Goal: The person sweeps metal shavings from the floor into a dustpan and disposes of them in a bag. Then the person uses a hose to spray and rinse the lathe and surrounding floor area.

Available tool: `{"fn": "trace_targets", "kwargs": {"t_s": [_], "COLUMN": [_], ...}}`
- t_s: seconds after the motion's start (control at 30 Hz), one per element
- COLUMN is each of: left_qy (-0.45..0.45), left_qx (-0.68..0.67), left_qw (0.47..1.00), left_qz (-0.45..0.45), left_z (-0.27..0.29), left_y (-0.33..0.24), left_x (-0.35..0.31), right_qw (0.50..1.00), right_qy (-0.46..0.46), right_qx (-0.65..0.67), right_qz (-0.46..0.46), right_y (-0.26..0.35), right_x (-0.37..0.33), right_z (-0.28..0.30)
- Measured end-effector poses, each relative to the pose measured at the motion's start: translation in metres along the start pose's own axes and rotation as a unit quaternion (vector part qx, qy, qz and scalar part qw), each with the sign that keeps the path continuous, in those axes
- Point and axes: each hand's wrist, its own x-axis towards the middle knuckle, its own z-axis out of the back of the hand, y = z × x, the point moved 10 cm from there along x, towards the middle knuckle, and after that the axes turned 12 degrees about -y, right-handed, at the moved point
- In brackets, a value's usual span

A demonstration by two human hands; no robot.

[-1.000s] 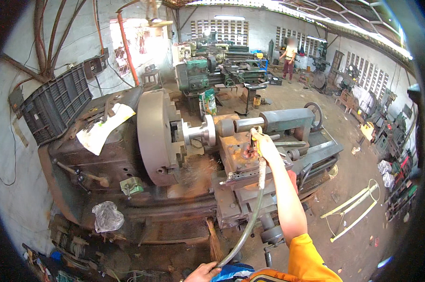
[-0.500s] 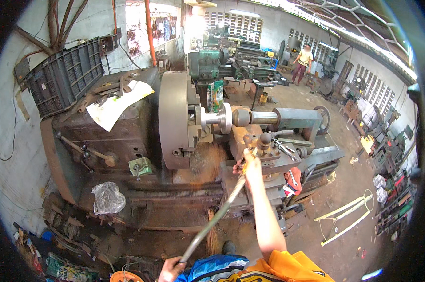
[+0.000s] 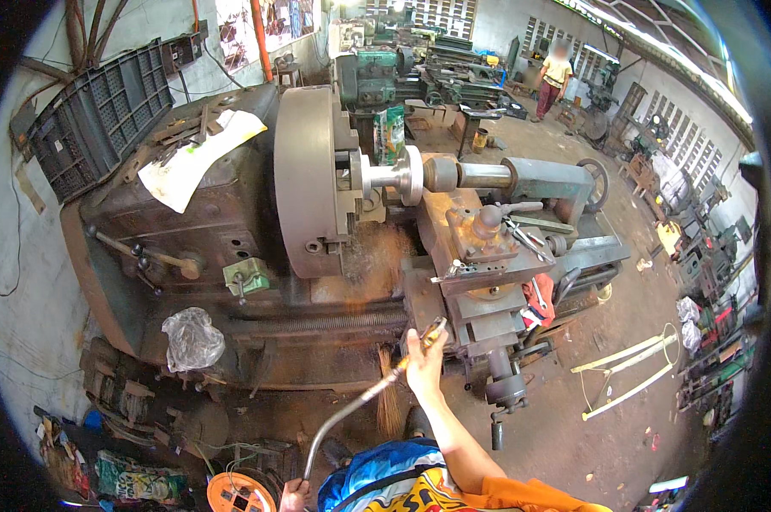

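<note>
My right hand (image 3: 424, 363) is closed around the brass-coloured end fitting of a long, curved grey hose (image 3: 361, 398), in front of the lathe carriage. The hose bends down to my left hand (image 3: 296, 495), which is partly cut off at the lower edge and grips its lower part. Beyond my hands is a large lathe with a round chuck (image 3: 304, 183). A shiny flanged metal workpiece (image 3: 413, 176) sits between the chuck and the tailstock (image 3: 543, 183). To the right of the chuck, the tool post (image 3: 486, 226) stands on the carriage.
A white cloth (image 3: 199, 162) and metal pieces lie on the headstock. A clear plastic bag (image 3: 192, 340) rests on the lathe's front ledge. Near my feet are a broom (image 3: 389, 401) and an orange reel (image 3: 240, 493). Another person (image 3: 553, 81) stands far off among machines.
My right hand has come down and back from beside the tool post, bringing the hose end with it. The hose now curves more. My left hand is slightly lower.
</note>
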Motion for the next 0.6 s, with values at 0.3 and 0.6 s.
{"fn": "trace_targets", "kwargs": {"t_s": [0.3, 0.6], "left_qy": [0.142, 0.153], "left_qx": [-0.106, -0.066], "left_qw": [0.984, 0.986], "left_qz": [0.028, 0.026], "left_z": [-0.056, -0.097], "left_y": [-0.107, -0.160], "left_x": [-0.014, -0.012], "right_qw": [0.994, 0.984], "right_qy": [0.071, -0.044], "right_qx": [-0.029, -0.112], "right_qz": [0.083, 0.134], "right_y": [0.034, 0.042], "right_x": [0.040, 0.092], "right_z": [-0.076, -0.127]}}
